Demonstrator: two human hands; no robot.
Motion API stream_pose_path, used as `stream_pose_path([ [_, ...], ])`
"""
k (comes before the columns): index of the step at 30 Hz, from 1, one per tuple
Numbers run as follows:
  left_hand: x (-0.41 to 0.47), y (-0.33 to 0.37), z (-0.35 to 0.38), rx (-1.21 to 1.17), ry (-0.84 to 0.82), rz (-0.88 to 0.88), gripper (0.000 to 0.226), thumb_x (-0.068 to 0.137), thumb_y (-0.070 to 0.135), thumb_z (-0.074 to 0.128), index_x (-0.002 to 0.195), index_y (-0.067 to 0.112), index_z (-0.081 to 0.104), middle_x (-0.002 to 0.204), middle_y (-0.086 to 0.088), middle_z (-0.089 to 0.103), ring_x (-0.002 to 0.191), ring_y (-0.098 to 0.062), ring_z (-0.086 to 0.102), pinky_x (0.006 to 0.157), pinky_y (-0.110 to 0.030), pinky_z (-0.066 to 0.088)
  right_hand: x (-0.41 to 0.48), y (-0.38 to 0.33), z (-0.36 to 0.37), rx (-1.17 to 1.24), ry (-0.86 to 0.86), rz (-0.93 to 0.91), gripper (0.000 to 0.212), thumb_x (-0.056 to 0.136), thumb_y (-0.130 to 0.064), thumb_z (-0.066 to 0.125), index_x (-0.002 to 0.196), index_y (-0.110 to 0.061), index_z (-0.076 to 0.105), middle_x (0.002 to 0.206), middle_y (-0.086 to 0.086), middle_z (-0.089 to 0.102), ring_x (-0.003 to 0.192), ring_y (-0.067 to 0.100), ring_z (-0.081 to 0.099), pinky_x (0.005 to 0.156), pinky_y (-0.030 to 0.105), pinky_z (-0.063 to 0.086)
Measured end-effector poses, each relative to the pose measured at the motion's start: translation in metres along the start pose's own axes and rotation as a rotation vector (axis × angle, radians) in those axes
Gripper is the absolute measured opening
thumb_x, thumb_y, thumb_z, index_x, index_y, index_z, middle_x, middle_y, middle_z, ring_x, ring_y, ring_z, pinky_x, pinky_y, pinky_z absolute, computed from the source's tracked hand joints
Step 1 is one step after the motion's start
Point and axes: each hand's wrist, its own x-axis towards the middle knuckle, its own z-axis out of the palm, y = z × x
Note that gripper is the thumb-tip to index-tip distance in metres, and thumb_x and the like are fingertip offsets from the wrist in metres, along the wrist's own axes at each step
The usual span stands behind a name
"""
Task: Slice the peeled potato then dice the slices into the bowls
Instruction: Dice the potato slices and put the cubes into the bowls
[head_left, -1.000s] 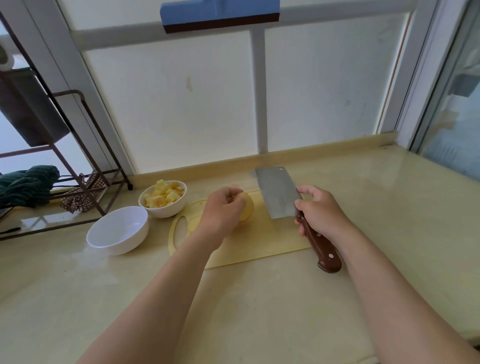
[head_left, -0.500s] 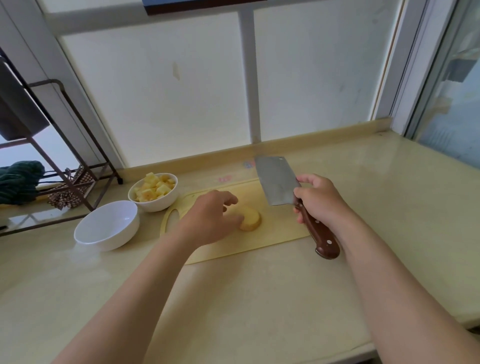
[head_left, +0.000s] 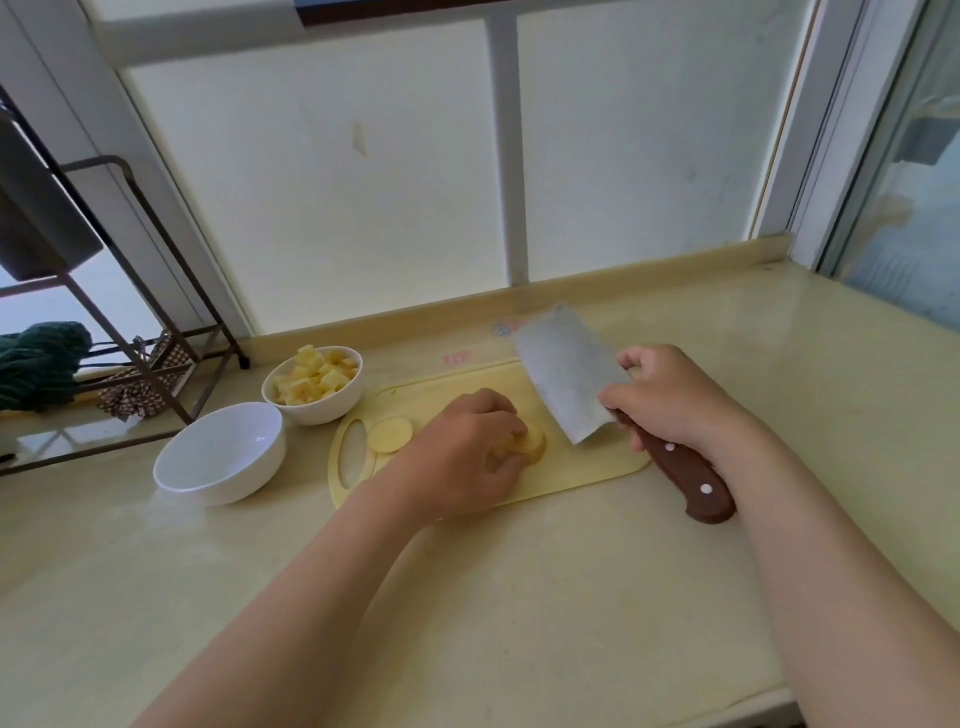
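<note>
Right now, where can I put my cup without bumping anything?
The bare counter right of the right hand is widest. The near strip in front of the cutting board, between left arm and right arm, is free. Crowded: the board, with the left hand, potato, slice and knife, and the full bowl and empty bowl left of it.

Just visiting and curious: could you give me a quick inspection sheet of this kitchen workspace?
Surface: glossy pale countertop with a yellow cutting board on it.
Job's things: potato piece and one loose slice on the board; cleaver tilted over it; bowl of dice, with an empty bowl beside it.
Clutter: green cloth at the metal rack, far left.
Hands: left hand grips the potato piece; right hand grips the cleaver handle.
Cables: nothing seen.
Surroundings: frosted window behind the counter.
</note>
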Motion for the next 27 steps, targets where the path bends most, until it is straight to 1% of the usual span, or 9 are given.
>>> stream_pose_path([
  [3,0.002,-0.002,0.0,0.005,-0.012,0.12,0.027,0.081,0.026,0.061,0.103,0.014,0.07,0.11,-0.001,0.062,0.096,-0.021,0.059,0.085,-0.034,0.051,-0.005,-0.014,-0.005,-0.246,-0.013,-0.055,0.016,0.087,-0.015,0.053,0.101,-0.01,0.057,0.084,0.01,0.07,0.054,0.023,0.072,0.055,0.032,0.05],
  [5,0.003,-0.004,0.003,0.012,0.016,0.175,0.025,0.079,0.025,0.059,0.097,0.013,0.07,0.104,-0.001,0.063,0.091,-0.023,0.059,0.081,-0.037,0.051,-0.008,-0.026,-0.002,-0.411,-0.053,-0.079,0.01,0.09,-0.018,0.052,0.099,-0.014,0.05,0.092,0.01,0.064,0.065,0.027,0.071,0.055,0.03,0.046],
  [7,0.003,-0.006,0.006,0.015,0.044,0.212,0.02,0.077,0.02,0.061,0.093,0.011,0.07,0.1,-0.002,0.064,0.088,-0.024,0.059,0.077,-0.038,0.051,-0.01,-0.036,0.003,-0.56,-0.102,-0.131,0.008,0.093,-0.02,0.052,0.097,-0.016,0.046,0.095,0.008,0.058,0.069,0.025,0.063,0.054,0.031,0.039],
  [9,0.003,-0.008,0.007,0.017,0.054,0.245,0.017,0.078,0.018,0.061,0.09,0.008,0.069,0.096,-0.004,0.063,0.085,-0.025,0.057,0.075,-0.039,0.05,-0.012,-0.047,0.008,-0.641,-0.129,-0.18,0.008,0.095,-0.019,0.052,0.096,-0.017,0.045,0.092,0.006,0.056,0.07,0.023,0.058,0.054,0.033,0.035],
  [13,0.004,-0.011,0.007,0.008,0.059,0.294,0.016,0.079,0.016,0.059,0.087,0.005,0.067,0.094,-0.007,0.061,0.082,-0.028,0.055,0.075,-0.038,0.048,-0.018,-0.064,0.017,-0.755,-0.156,-0.234,0.008,0.097,-0.018,0.051,0.096,-0.017,0.043,0.089,0.005,0.054,0.074,0.022,0.055,0.054,0.034,0.035],
  [17,0.003,-0.014,0.007,-0.027,0.058,0.298,0.016,0.08,0.015,0.059,0.09,0.005,0.068,0.095,-0.007,0.061,0.082,-0.028,0.055,0.075,-0.037,0.048,-0.026,-0.073,0.019,-0.808,-0.164,-0.232,0.011,0.099,-0.018,0.05,0.093,-0.018,0.04,0.089,0.005,0.052,0.073,0.022,0.053,0.054,0.034,0.034],
  [22,0.003,-0.013,0.007,-0.07,0.073,0.301,0.017,0.083,0.016,0.061,0.094,0.009,0.071,0.095,-0.006,0.062,0.084,-0.023,0.057,0.077,-0.032,0.049,-0.039,-0.081,0.019,-0.831,-0.16,-0.223,0.012,0.099,-0.018,0.048,0.091,-0.018,0.039,0.087,0.005,0.051,0.07,0.021,0.051,0.053,0.035,0.032],
  [24,0.003,-0.013,0.007,-0.069,0.076,0.302,0.017,0.084,0.018,0.062,0.095,0.01,0.072,0.095,-0.005,0.062,0.085,-0.022,0.058,0.076,-0.033,0.05,-0.043,-0.083,0.021,-0.855,-0.162,-0.224,0.01,0.099,-0.017,0.047,0.094,-0.017,0.038,0.086,0.006,0.049,0.069,0.021,0.049,0.053,0.034,0.03],
  [27,0.004,-0.013,0.007,-0.06,0.076,0.302,0.017,0.085,0.019,0.061,0.095,0.01,0.072,0.094,-0.005,0.061,0.084,-0.023,0.057,0.075,-0.036,0.05,-0.048,-0.084,0.023,-0.89,-0.151,-0.218,0.01,0.099,-0.016,0.047,0.094,-0.017,0.038,0.086,0.006,0.05,0.069,0.022,0.05,0.053,0.035,0.031],
])
